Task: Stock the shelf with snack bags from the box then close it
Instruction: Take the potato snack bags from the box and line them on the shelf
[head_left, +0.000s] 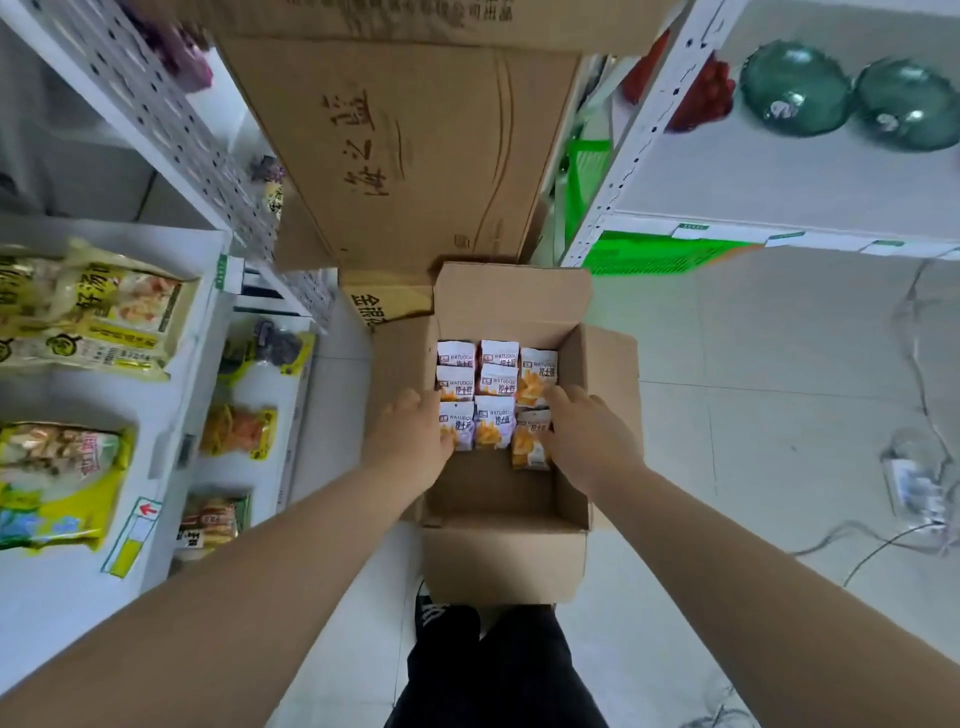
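Observation:
An open cardboard box (498, 499) stands on the floor in front of me, all flaps folded out. Several white snack bags (496, 387) with orange chip pictures lie in rows in its far half. My left hand (410, 434) reaches into the box, its fingers down on the left column of bags. My right hand (584, 436) reaches in on the right, fingers touching the bags of the right column. Whether either hand has closed round a bag cannot be seen. The white shelf (176, 395) on my left holds yellow packets.
A large cardboard carton (405, 156) stands behind the box, a smaller one (387, 304) beside it. On the right, a white rack (779, 171) carries green glass bowls (795, 88). Cables and a power strip (914, 483) lie on the tiled floor. My shoe (436, 618) is near the box.

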